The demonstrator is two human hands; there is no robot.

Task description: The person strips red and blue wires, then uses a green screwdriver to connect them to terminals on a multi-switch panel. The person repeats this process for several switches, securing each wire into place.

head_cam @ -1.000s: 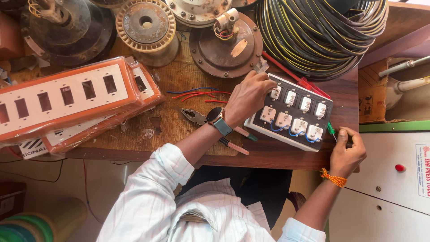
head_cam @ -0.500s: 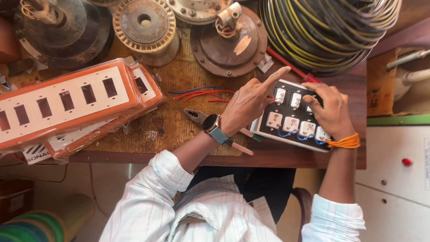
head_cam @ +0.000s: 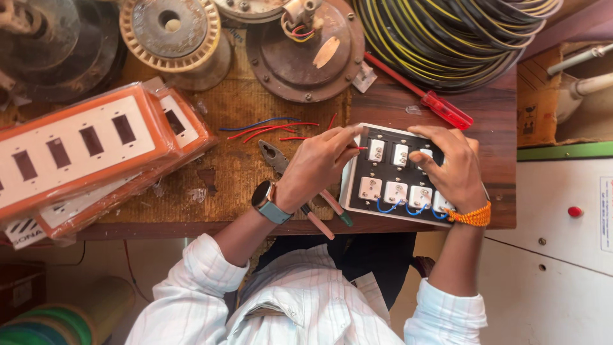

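I can't see the pliers (head_cam: 281, 161) whole: the left hand (head_cam: 316, 167) covers their middle. The right hand (head_cam: 454, 167) hides the switch panel's (head_cam: 383, 171) right corner. Top edge crops the cable coil (head_cam: 447, 32); left edge crops the orange boxes (head_cam: 76, 153).

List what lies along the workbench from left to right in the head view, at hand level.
Orange plastic-wrapped switch plates → metal pliers → left hand → black switchboard with white sockets → right hand.
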